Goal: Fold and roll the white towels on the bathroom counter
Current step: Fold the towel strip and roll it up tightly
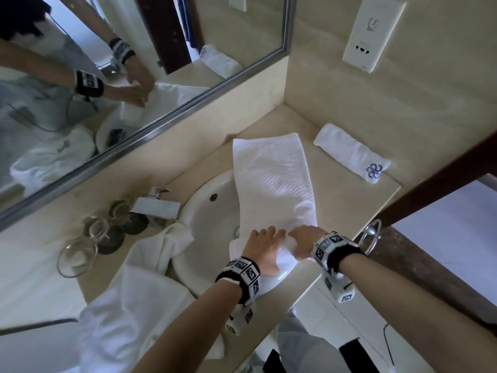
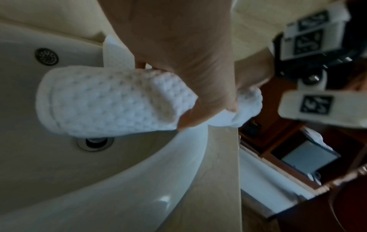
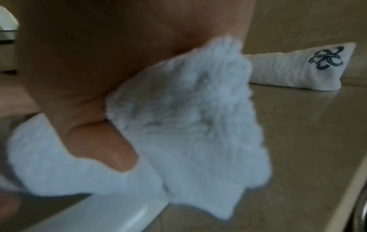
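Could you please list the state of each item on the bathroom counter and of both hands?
Waffle towel: folded into a long strip, near end started into a roll.
Left hand: grips the rolled end over the sink.
Right hand: grips the same end.
Rolled towel: finished, lying by the wall.
Loose towels: unfolded, heaped left of the sink.
Glasses: upright; contents unclear.

I see soft, even daylight in the head view, with wide-angle bending at its edges. Both wrist views are dimmer, blurred and out of focus.
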{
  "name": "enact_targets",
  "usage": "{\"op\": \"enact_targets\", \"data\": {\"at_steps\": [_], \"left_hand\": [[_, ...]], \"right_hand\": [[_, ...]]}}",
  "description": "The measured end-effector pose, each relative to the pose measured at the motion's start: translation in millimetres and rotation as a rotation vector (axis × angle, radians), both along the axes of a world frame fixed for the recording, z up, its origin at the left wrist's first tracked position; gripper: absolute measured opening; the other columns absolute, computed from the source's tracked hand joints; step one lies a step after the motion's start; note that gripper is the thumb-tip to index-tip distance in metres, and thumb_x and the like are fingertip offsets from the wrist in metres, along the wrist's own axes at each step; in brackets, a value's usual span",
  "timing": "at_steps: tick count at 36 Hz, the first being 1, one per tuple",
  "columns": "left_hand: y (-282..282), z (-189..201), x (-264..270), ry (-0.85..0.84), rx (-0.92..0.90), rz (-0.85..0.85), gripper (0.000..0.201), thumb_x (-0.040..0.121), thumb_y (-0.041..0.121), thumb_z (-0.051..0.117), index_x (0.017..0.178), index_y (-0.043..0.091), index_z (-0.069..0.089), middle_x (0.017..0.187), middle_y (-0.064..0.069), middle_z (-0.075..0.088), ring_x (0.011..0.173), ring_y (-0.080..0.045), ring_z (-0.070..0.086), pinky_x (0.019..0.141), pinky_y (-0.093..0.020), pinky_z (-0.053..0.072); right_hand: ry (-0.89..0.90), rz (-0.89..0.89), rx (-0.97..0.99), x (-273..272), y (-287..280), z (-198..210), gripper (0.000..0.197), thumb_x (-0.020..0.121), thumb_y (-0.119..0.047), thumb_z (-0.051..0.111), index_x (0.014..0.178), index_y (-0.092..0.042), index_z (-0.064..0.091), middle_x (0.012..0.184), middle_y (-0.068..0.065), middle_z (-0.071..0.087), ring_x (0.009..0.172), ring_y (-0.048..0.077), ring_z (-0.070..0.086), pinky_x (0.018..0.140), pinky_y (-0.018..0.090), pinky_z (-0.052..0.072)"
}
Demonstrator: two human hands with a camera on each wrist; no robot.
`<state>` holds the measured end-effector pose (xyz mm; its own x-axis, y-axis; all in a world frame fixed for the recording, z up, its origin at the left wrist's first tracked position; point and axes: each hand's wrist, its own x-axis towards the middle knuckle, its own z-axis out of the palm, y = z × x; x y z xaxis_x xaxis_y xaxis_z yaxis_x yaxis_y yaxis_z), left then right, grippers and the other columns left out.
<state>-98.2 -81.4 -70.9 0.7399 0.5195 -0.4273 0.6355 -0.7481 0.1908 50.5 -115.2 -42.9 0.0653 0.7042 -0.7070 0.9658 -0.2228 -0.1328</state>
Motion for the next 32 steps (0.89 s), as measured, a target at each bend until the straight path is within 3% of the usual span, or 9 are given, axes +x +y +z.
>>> {"op": "enact_targets", "data": {"at_steps": [2, 4, 10, 12, 15, 19, 23, 27, 32], "left_hand": [[-1, 1, -3, 0.032, 0.018, -0.022, 0.086, 0.06, 0.027, 0.07, 0.135, 0.018, 0.03, 0.117, -0.008, 0.05, 0.1, -0.029, 0.053, 0.09, -0.041, 0.04], [-2, 4, -1, 0.063, 0.022, 0.002, 0.075, 0.064, 0.026, 0.071, 0.129, 0.015, 0.035, 0.113, -0.008, 0.053, 0.1, -0.03, 0.055, 0.086, -0.041, 0.04], [9, 7, 20, 0.043, -0.022, 0.111, 0.05, 0.072, 0.021, 0.066, 0.116, 0.01, 0.045, 0.11, -0.009, 0.058, 0.103, -0.031, 0.057, 0.077, -0.036, 0.037], [16, 7, 26, 0.043, -0.077, 0.178, 0.05, 0.075, 0.029, 0.064, 0.119, 0.013, 0.048, 0.114, -0.007, 0.06, 0.108, -0.029, 0.058, 0.086, -0.037, 0.039], [23, 9, 33, 0.063, -0.143, 0.249, 0.042, 0.079, 0.024, 0.056, 0.12, 0.017, 0.054, 0.122, -0.005, 0.06, 0.116, -0.027, 0.055, 0.098, -0.039, 0.039], [25, 12, 36, 0.1, -0.194, 0.242, 0.047, 0.081, 0.023, 0.049, 0.128, 0.019, 0.05, 0.128, -0.004, 0.058, 0.121, -0.026, 0.052, 0.108, -0.046, 0.032], [24, 10, 27, 0.055, -0.222, 0.196, 0.067, 0.072, 0.022, 0.057, 0.133, 0.018, 0.03, 0.12, -0.004, 0.053, 0.114, -0.027, 0.053, 0.095, -0.049, 0.034], [14, 3, 7, 0.004, -0.025, -0.022, 0.097, 0.062, 0.032, 0.064, 0.145, 0.016, 0.017, 0.127, -0.004, 0.042, 0.109, -0.026, 0.046, 0.09, -0.046, 0.037], [8, -5, -5, 0.05, 0.07, -0.014, 0.088, 0.067, 0.036, 0.065, 0.142, 0.018, 0.024, 0.112, -0.012, 0.054, 0.092, -0.031, 0.055, 0.077, -0.046, 0.044]], "right_hand": [[0.002, -0.004, -0.05, 2, 6, 1, 0.034, 0.062, -0.012, 0.057, 0.095, -0.018, 0.063, 0.091, 0.001, 0.066, 0.078, 0.021, 0.066, 0.06, 0.026, 0.054], [0.02, -0.009, -0.063, 5, 9, -1, 0.039, 0.054, -0.014, 0.056, 0.093, -0.016, 0.063, 0.098, 0.005, 0.067, 0.084, 0.021, 0.066, 0.07, 0.03, 0.057], [-0.012, 0.037, -0.035, 16, 8, -9, 0.092, 0.068, -0.033, 0.072, 0.146, -0.02, 0.027, 0.148, 0.002, 0.037, 0.132, 0.024, 0.043, 0.103, 0.034, 0.042], [-0.08, 0.097, 0.087, 13, 2, -6, 0.093, 0.068, -0.043, 0.075, 0.144, -0.022, 0.025, 0.141, 0.004, 0.04, 0.124, 0.027, 0.046, 0.098, 0.039, 0.042], [-0.21, 0.17, 0.222, 1, -11, -6, 0.074, 0.073, -0.023, 0.071, 0.137, -0.019, 0.033, 0.127, 0.008, 0.046, 0.113, 0.031, 0.051, 0.092, 0.042, 0.042], [-0.252, 0.194, 0.263, -1, -16, -13, 0.067, 0.052, -0.022, 0.082, 0.114, -0.014, 0.057, 0.094, 0.01, 0.061, 0.081, 0.031, 0.062, 0.069, 0.041, 0.052], [-0.159, 0.21, 0.206, 5, -3, -5, 0.066, 0.074, -0.028, 0.066, 0.132, -0.017, 0.035, 0.118, 0.006, 0.054, 0.107, 0.027, 0.056, 0.089, 0.039, 0.044], [-0.059, 0.183, 0.103, 14, 15, -1, 0.069, 0.069, -0.028, 0.072, 0.128, -0.019, 0.038, 0.112, 0.002, 0.061, 0.099, 0.023, 0.062, 0.082, 0.034, 0.053], [-0.019, 0.133, 0.04, 22, 21, -2, 0.07, 0.067, -0.019, 0.068, 0.13, -0.02, 0.04, 0.12, 0.001, 0.057, 0.109, 0.024, 0.058, 0.082, 0.028, 0.051]]}}
